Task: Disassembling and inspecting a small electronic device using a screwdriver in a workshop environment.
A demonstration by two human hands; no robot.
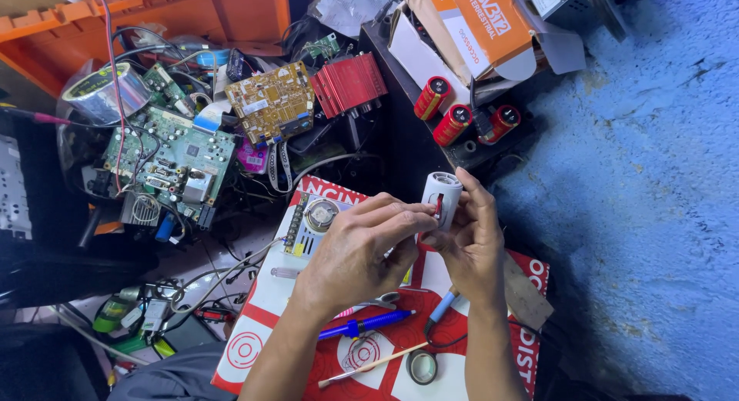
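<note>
2 hands steady a small white cylinder above a crowded electronics bench.

The blue wall (654, 216) fills the right side, and an orange crate (154, 16) stands at the top left, behind loose circuit boards: a green circuit board (173, 158), a yellow circuit board (271, 101) and a red heatsink (350, 81). A red and white printed sheet (469, 378) serves as a work mat, keeping a blue pen (369, 324) near. The left hand (358, 255) curls over the white cylinder (443, 192), fingertips pinching at its side; the right hand (469, 243) cups it from behind, fingers half closed, holding it upright, seemingly for close work.
</note>
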